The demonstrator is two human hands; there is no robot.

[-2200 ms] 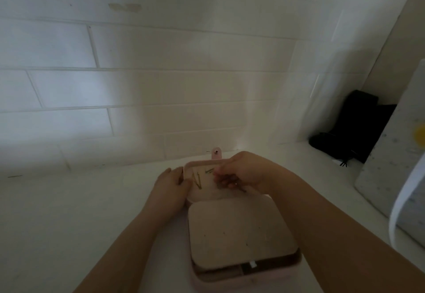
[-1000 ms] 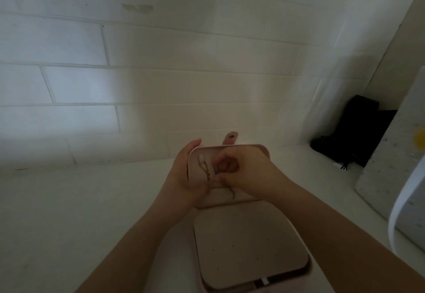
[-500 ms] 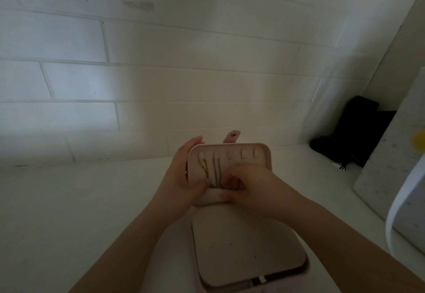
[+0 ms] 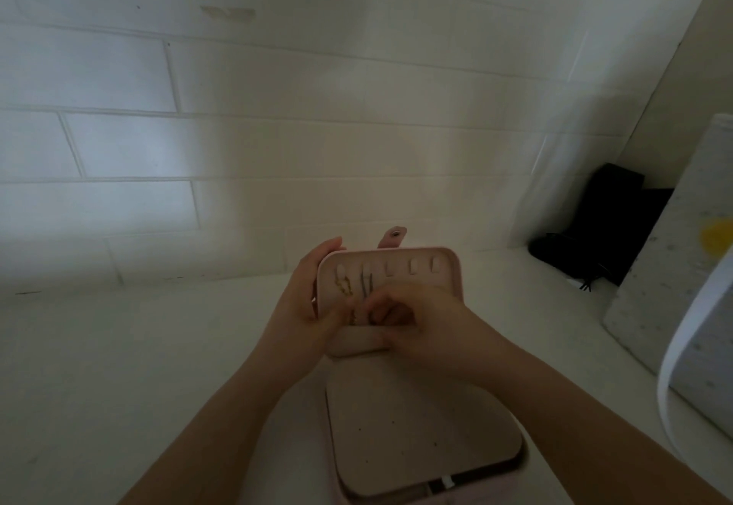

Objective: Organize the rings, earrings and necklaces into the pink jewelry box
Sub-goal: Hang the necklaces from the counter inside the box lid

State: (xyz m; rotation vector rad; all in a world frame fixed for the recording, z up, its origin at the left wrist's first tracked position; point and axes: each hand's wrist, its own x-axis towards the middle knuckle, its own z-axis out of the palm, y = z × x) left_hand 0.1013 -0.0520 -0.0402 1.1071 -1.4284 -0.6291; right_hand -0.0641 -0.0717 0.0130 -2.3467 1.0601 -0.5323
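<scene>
The pink jewelry box (image 4: 416, 437) lies open on the white surface, its beige earring panel facing up. Its lid (image 4: 436, 266) stands upright with a row of small hooks. A gold necklace (image 4: 343, 286) hangs from the leftmost hook and a thin silvery necklace (image 4: 365, 284) from the second. My left hand (image 4: 305, 306) grips the lid's left edge, thumb on the inside. My right hand (image 4: 412, 326) pinches the lower end of the silvery necklace at the lid's pocket. The chain ends are hidden behind my fingers.
A white tiled wall (image 4: 277, 127) rises close behind the box. At the back right a black pouch (image 4: 607, 227) leans in the corner. A grey speckled board (image 4: 682, 266) with a white strap (image 4: 698, 330) stands at the right edge.
The lid was tilted up from lying back to upright. My right hand slid down from the hooks to the lid's lower pocket, and the silvery necklace now hangs on the second hook.
</scene>
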